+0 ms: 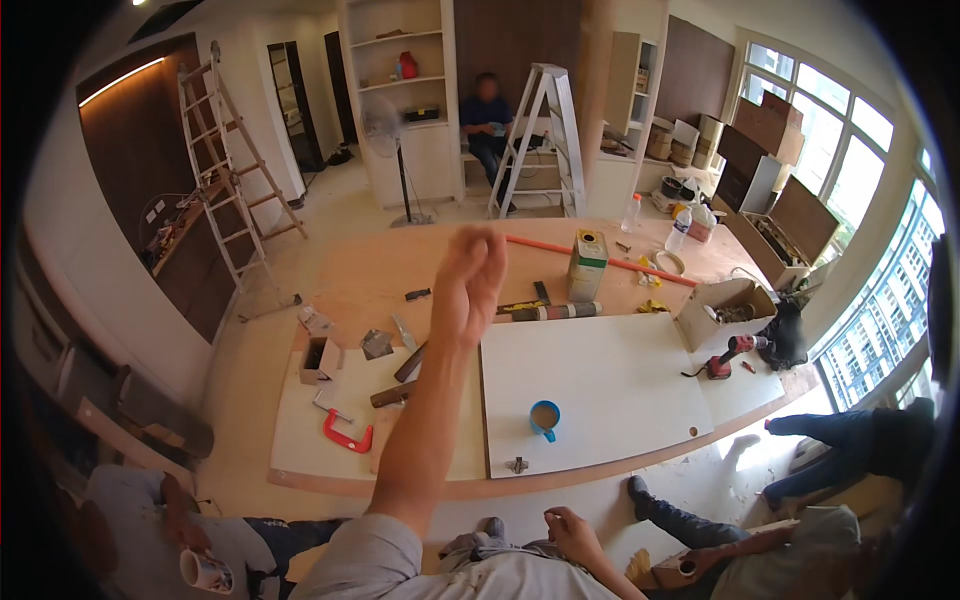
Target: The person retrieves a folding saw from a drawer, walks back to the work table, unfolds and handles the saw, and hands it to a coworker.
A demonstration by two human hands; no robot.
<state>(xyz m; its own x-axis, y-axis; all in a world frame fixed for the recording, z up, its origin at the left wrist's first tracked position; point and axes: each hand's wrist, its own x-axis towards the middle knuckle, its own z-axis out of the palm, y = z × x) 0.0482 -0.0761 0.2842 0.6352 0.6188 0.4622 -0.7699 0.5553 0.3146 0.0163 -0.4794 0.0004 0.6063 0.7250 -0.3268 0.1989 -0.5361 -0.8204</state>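
Note:
My left hand [472,285] is raised over the table at the end of an outstretched arm. Its fingers point away from me, slightly blurred at the tips, and nothing shows in it. Low near my lap, my right hand [573,534] has its fingers curled in, with no object visible in them. Between me and the table's middle, a blue mug [545,416] holding a brown drink stands on a white panel [600,370]. A small metal hinge [516,465] lies near that panel's front edge.
On the table are a red clamp [350,432], a tin can [588,266], an orange pipe [630,264], a drill [735,356] and a cardboard box [722,312]. Co-workers sit at left, right and back. Ladders [215,170] and a stepladder [545,130] stand behind.

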